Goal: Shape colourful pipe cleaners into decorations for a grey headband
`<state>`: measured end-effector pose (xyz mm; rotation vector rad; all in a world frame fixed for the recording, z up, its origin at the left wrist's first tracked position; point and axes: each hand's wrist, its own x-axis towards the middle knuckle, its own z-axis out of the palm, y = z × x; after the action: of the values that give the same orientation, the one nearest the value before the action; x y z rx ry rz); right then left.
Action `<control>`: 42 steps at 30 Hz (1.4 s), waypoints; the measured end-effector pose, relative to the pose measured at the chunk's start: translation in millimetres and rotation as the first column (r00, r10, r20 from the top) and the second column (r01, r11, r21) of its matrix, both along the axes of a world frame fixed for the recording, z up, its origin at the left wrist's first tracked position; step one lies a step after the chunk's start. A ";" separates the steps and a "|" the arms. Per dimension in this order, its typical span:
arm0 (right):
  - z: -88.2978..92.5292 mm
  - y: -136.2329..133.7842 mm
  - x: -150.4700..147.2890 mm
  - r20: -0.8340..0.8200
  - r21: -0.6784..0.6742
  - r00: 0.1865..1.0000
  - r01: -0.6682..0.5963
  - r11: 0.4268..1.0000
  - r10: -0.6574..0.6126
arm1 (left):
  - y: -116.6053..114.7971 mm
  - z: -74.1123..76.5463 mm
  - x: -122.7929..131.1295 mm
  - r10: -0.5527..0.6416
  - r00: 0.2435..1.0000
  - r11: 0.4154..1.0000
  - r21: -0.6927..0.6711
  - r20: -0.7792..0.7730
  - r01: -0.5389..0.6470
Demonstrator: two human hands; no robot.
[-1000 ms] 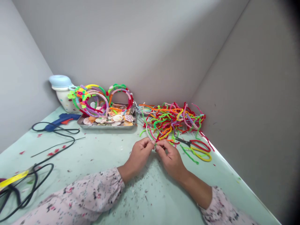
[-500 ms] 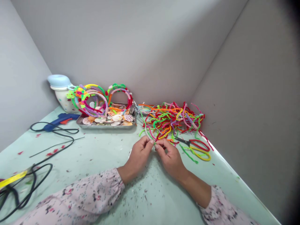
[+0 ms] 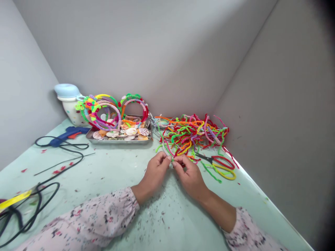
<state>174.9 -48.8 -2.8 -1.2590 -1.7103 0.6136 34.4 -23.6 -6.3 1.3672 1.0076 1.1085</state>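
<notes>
My left hand (image 3: 155, 176) and my right hand (image 3: 188, 176) meet in front of me, their fingertips pinching a thin green-and-white pipe cleaner (image 3: 171, 159) between them. A pale strand of it curves up and away toward the heap of multicoloured pipe cleaners (image 3: 193, 134), which lies just beyond my right hand. To the right of that hand rest scissors with red and yellow handles (image 3: 218, 164). The exact join held in my fingers is hidden.
A metal tray (image 3: 119, 141) holds seashells behind pipe-cleaner-wrapped hairbands (image 3: 112, 111). A white jar with a blue lid (image 3: 68, 103) stands at the back left. A blue glue gun (image 3: 69, 134) and black cord (image 3: 60, 157) lie left. Grey walls enclose the pale green table (image 3: 78, 174).
My hands stay almost in place, with small finger movements at the pinched pipe cleaner. The view shifts only slightly, and nothing else visibly moves.
</notes>
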 end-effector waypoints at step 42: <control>-0.4 -6.5 2.3 -0.052 0.108 0.997 -0.058 0.992 0.064 | -9.0 8.9 -1.5 -0.031 0.994 0.997 0.075 0.106 0.024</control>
<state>177.2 -55.2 -3.2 -1.1092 -1.7172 0.5803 32.8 -32.6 2.5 1.3617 0.8754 1.1958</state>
